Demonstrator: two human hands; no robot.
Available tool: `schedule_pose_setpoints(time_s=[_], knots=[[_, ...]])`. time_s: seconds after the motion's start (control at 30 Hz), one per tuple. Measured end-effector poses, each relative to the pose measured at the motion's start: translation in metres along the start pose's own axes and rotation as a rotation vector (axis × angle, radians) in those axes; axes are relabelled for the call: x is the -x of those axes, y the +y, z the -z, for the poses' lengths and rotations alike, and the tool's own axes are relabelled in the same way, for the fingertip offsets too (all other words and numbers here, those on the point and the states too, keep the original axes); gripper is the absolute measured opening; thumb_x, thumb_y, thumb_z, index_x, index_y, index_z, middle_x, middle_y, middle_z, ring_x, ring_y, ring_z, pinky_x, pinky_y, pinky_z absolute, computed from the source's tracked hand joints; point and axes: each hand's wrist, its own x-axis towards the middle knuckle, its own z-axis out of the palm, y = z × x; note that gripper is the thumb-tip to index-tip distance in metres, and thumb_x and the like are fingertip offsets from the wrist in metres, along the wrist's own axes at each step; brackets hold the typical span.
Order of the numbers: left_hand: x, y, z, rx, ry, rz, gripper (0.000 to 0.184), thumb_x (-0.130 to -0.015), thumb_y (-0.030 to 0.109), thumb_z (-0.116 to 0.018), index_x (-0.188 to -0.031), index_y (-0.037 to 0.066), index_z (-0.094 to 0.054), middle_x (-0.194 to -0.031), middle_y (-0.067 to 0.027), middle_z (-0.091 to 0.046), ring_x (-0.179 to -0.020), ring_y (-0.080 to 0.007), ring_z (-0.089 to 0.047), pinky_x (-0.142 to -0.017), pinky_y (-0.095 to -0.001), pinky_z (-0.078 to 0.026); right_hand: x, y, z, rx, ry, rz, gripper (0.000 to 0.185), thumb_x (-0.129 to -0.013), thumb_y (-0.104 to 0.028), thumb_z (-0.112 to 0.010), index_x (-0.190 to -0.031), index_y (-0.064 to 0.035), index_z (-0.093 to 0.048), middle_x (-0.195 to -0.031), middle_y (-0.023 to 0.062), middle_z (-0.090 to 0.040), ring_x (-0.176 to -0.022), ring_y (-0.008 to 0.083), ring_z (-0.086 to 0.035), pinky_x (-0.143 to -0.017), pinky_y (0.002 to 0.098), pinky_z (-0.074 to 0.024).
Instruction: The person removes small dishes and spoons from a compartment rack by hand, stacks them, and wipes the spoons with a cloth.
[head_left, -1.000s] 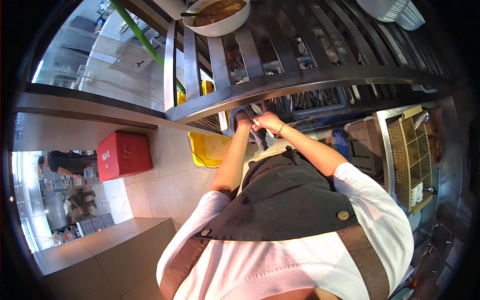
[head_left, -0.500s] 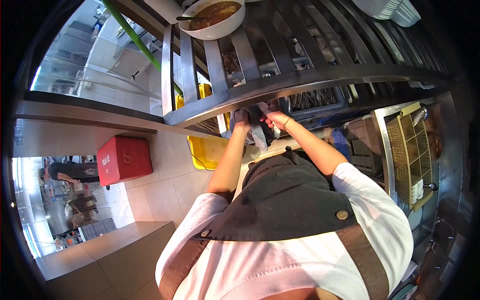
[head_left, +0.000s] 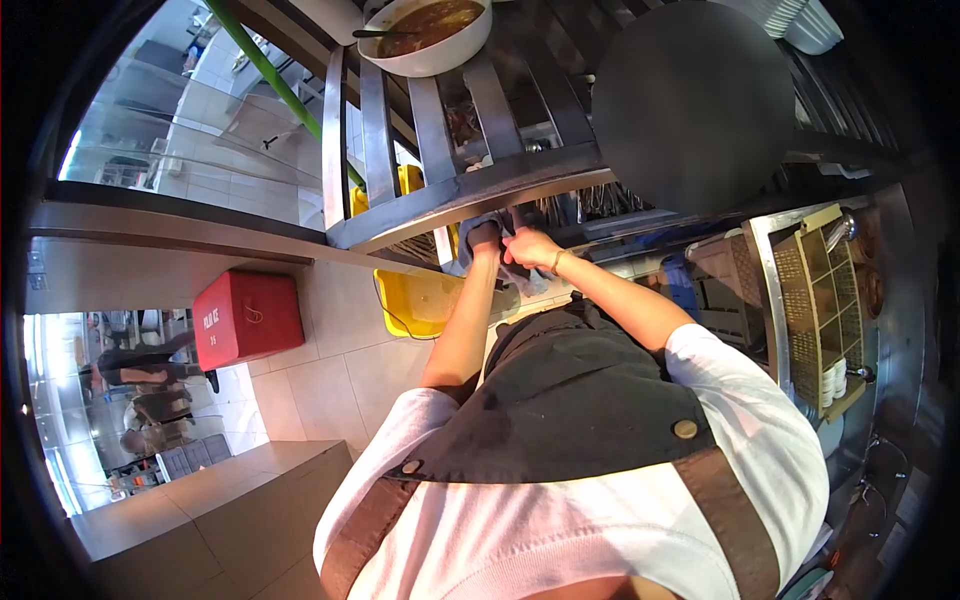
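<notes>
My left hand [head_left: 484, 240] is closed around a grey-blue cloth [head_left: 466, 246] below the front rail of the slatted metal shelf. Beside it, my right hand [head_left: 532, 248] has its fingers curled in against the cloth. A slim piece of cutlery [head_left: 517, 216] seems to stick up from the right fingers, mostly hidden by hand and cloth. Loose folds of the cloth hang under both hands. Behind them, under the shelf, lies a tray of metal cutlery [head_left: 605, 202], partly covered by the rail.
A white bowl of reddish soup [head_left: 425, 62] with a dark spoon stands on the slatted shelf [head_left: 500, 110]. A yellow bin [head_left: 412, 305] and a red box [head_left: 250, 318] are at left. A compartmented basket [head_left: 822, 310] is at right. A dark round blur covers part of the shelf.
My right hand has moved left, closer to my left hand. The pale end of the cutlery below it no longer shows. A dark blurred patch now covers the upper right.
</notes>
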Motion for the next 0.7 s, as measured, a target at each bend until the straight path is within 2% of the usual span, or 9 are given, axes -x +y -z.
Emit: schedule_pose_setpoints(time_s=[0.07,0.13,0.2,0.27,0.3,0.47,0.6,0.63,0.7], knots=[[0.047,0.043,-0.060,0.116,0.113,0.478,0.038,-0.093,0.019,-0.031,-0.123,-0.001,-0.045,-0.125,-0.0146,-0.049,-0.108,-0.0267,-0.050,-0.093,-0.0338,-0.041,-0.004,0.008,-0.002,0.016,0.062,0.032,0.025,-0.090,-0.021,-0.044,-0.100,0.0015,-0.049,-0.065,0.0100,-0.058,-0.044,0.0159,-0.048,-0.037,0.0305,-0.0392],[0.061,0.036,-0.061,0.319,-0.026,0.518,0.034,-0.091,0.014,-0.033,-0.119,0.001,-0.049,-0.119,-0.0151,-0.053,-0.105,-0.0264,-0.053,-0.093,-0.0367,-0.042,-0.014,0.021,-0.006,0.063,0.172,0.099,0.039,-0.086,-0.017,-0.047,-0.120,-0.0047,-0.032,-0.064,0.0097,-0.058,-0.040,0.0159,-0.046,-0.035,0.0303,-0.0363],[0.069,0.064,-0.071,-0.389,0.249,0.662,0.029,-0.091,0.013,-0.037,-0.113,0.004,-0.052,-0.112,-0.0129,-0.056,-0.100,-0.0239,-0.056,-0.089,-0.0359,-0.045,-0.020,0.030,-0.006,0.116,0.280,0.165,0.067,-0.082,-0.014,-0.050,-0.140,-0.0109,-0.016,-0.063,0.0093,-0.059,-0.037,0.0158,-0.045,-0.032,0.0301,-0.0333],[0.076,0.047,-0.038,-0.283,0.256,0.470,0.027,-0.091,0.015,-0.038,-0.112,0.005,-0.053,-0.110,-0.0112,-0.057,-0.099,-0.0227,-0.057,-0.088,-0.0352,-0.046,-0.023,0.033,0.003,-0.074,0.118,0.119,0.083,-0.077,-0.009,-0.051,-0.142,-0.0202,0.001,-0.063,0.0096,-0.059,-0.038,0.0138,-0.045,-0.032,0.0289,-0.0330],[0.080,0.042,-0.024,-0.183,0.258,0.279,0.024,-0.091,0.016,-0.040,-0.110,0.006,-0.053,-0.107,-0.0095,-0.058,-0.097,-0.0216,-0.058,-0.086,-0.0345,-0.048,-0.031,0.037,0.006,-0.070,0.069,0.101,0.081,-0.078,-0.010,-0.051,-0.142,-0.0199,-0.001,-0.062,0.0088,-0.059,-0.038,0.0130,-0.044,-0.031,0.0286,-0.0324],[0.138,0.077,-0.004,0.050,0.016,0.475,0.032,-0.093,0.026,-0.043,-0.116,0.006,-0.050,-0.112,-0.0079,-0.057,-0.101,-0.0215,-0.056,-0.089,-0.0356,-0.046,-0.086,0.030,0.018,-0.342,0.084,0.096,0.053,-0.082,-0.016,-0.052,-0.132,-0.0110,-0.036,-0.067,0.0078,-0.058,-0.043,0.0108,-0.048,-0.034,0.0253,-0.0358],[0.165,0.094,0.005,0.102,-0.141,0.592,0.038,-0.089,0.029,-0.053,-0.119,0.005,-0.048,-0.111,-0.0069,-0.056,-0.101,-0.0195,-0.056,-0.084,-0.0319,-0.048,-0.217,0.123,0.033,0.469,0.554,0.581,0.041,-0.086,-0.033,-0.048,-0.111,-0.0005,-0.054,-0.072,0.0162,-0.062,-0.062,0.0299,-0.061,-0.056,0.0416,-0.0487],[0.171,0.092,0.017,0.033,-0.121,0.585,0.039,-0.089,0.030,-0.053,-0.119,0.005,-0.048,-0.111,-0.0069,-0.056,-0.101,-0.0193,-0.056,-0.084,-0.0319,-0.048,-0.238,0.146,0.023,0.512,0.781,0.485,0.042,-0.081,-0.037,-0.050,-0.103,-0.0017,-0.054,-0.103,0.0166,-0.061,-0.094,0.0307,-0.059,-0.083,0.0408,-0.0439],[0.176,0.082,0.020,-0.041,-0.192,0.617,0.039,-0.089,0.030,-0.053,-0.119,0.005,-0.048,-0.112,-0.0069,-0.057,-0.101,-0.0192,-0.056,-0.085,-0.0318,-0.048,-0.137,0.115,0.031,0.324,0.442,0.467,0.029,-0.079,-0.027,-0.054,-0.098,-0.0049,-0.059,-0.094,0.0141,-0.062,-0.085,0.0251,-0.059,-0.077,0.0368,-0.0454]])
